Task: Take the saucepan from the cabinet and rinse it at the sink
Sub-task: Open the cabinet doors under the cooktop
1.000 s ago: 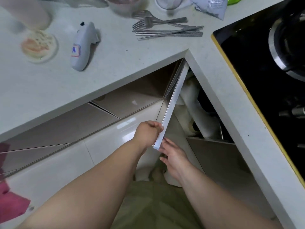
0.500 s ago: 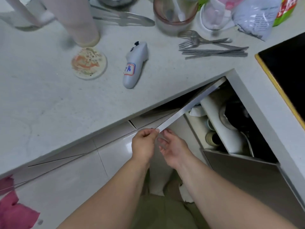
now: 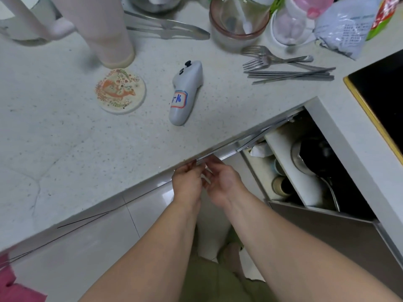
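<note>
Left hand [image 3: 187,184] and right hand [image 3: 222,184] together, pinching cabinet door [image 3: 239,144] edge; saucepan [image 3: 309,155] inside cabinet at two o'clock, untouched.

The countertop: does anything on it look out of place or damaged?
Yes. A white handheld controller with a handwritten label lies on the countertop among kitchen things, between a patterned coaster and loose forks. Thin crack-like lines also cross the countertop near its left edge.
</note>
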